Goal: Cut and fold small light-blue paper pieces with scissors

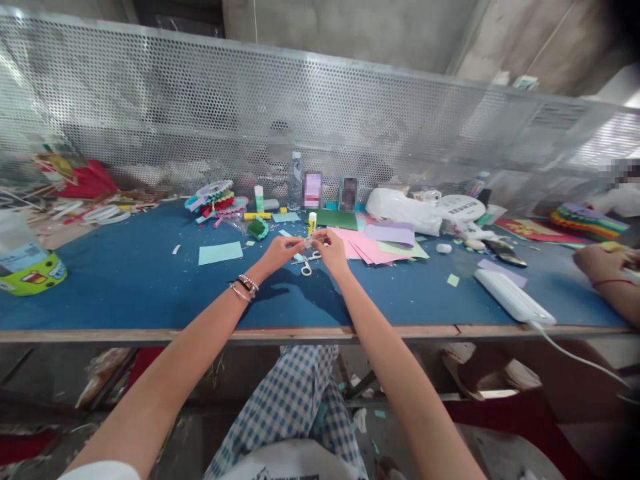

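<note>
My left hand [283,255] and my right hand [330,251] meet above the middle of the blue table, fingertips pinched close together. Between them is something small and pale, too small to name. White-handled scissors [307,269] lie on the table just below the fingers, their blades partly hidden. Right behind my fingertips stands a yellow glue stick [313,225] with a white top. To the left rests a light blue paper rectangle [220,253]. Pink paper sheets [367,247] and a lilac sheet [390,233] are spread just right of my right hand.
A dark green curled paper piece [258,229] and a stack of coloured paper shapes [215,200] sit back left. A water bottle [296,180] and a phone [313,190] stand against the perforated metal screen [200,100]. A white power bank [514,295] and a co-worker's hand [603,263] are at right.
</note>
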`<state>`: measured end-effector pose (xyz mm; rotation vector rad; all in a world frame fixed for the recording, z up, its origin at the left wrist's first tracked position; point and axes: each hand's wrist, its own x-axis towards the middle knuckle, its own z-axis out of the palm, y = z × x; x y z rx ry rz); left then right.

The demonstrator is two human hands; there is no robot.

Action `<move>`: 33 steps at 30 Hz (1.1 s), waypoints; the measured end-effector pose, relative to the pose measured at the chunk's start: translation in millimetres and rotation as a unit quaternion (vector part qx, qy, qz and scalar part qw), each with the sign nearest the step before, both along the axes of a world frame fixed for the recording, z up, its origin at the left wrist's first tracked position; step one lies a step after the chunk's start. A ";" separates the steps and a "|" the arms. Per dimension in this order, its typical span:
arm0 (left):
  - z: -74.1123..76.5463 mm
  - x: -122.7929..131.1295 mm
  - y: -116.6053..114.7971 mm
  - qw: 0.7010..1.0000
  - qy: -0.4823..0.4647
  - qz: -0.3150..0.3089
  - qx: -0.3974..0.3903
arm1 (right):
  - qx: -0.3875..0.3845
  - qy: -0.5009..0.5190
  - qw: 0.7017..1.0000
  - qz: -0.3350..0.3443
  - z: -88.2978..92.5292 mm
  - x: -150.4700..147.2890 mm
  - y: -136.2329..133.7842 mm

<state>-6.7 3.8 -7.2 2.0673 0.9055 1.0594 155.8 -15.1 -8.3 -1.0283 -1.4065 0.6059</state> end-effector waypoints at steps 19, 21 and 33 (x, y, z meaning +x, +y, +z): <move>-1.5 -2.7 -3.7 0.975 0.134 0.075 0.160 | -0.129 0.021 0.986 0.105 -7.8 -7.4 1.3; -2.2 -2.5 -2.3 0.979 0.116 0.070 0.150 | -0.123 -0.024 0.983 0.131 -11.0 -8.5 3.0; 3.1 -1.0 -7.8 0.997 -0.073 -0.025 0.010 | -0.075 -0.035 0.969 0.232 -1.2 -8.1 -8.4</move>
